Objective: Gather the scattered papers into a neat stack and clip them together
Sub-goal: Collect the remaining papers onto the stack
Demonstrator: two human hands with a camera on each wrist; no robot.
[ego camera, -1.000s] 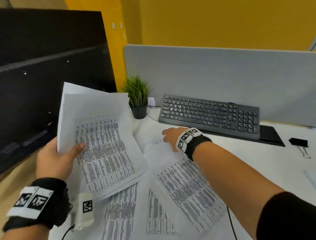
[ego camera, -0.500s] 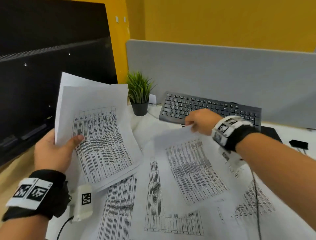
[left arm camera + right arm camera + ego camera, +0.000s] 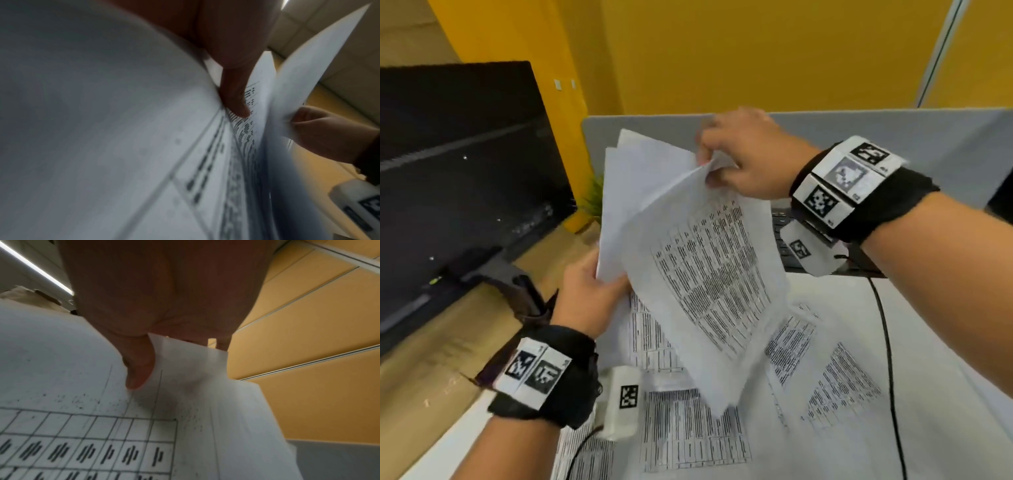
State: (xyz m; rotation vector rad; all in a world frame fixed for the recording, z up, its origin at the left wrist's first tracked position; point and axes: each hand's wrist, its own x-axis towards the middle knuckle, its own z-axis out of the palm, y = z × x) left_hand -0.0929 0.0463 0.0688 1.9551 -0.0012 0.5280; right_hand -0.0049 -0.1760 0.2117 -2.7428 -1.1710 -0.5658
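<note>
Your left hand (image 3: pixel 589 291) gripped the gathered papers (image 3: pixel 640 192) mid-frame, and your right hand (image 3: pixel 743 161) pinched a printed sheet (image 3: pixel 709 274) by its top corner against them. Held that loosely, it could have slid askew or fallen among the loose sheets (image 3: pixel 839 380) on the surface.

Both wrists: black fabric bands (image 3: pixel 558 387) w/ white b&w marker tags; white cam box (image 3: pixel 621 401) w/ marker + black cable under each. Forearms bare.
</note>
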